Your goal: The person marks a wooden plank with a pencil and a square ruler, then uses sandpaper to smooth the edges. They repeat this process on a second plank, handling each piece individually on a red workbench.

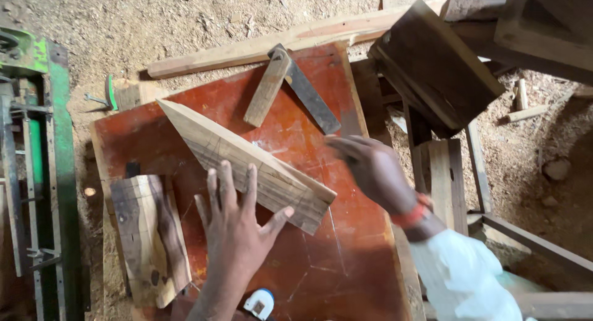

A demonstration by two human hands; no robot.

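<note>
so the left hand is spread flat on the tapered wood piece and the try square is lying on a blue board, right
Not quite: the board is red, not blue, as the head view shows. The rest holds: the left hand is spread on the tapered wood piece, and the try square lies on that board.

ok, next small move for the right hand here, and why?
Probably bring the right hand down onto the wedge. The left hand lies spread and flat on its near edge, while the right hovers blurred just off its thick end, holding nothing; the square lies untouched beyond.

woodworking workshop | sawdust floor [185,18] | try square [290,89] | timber offcuts [151,234]
</note>
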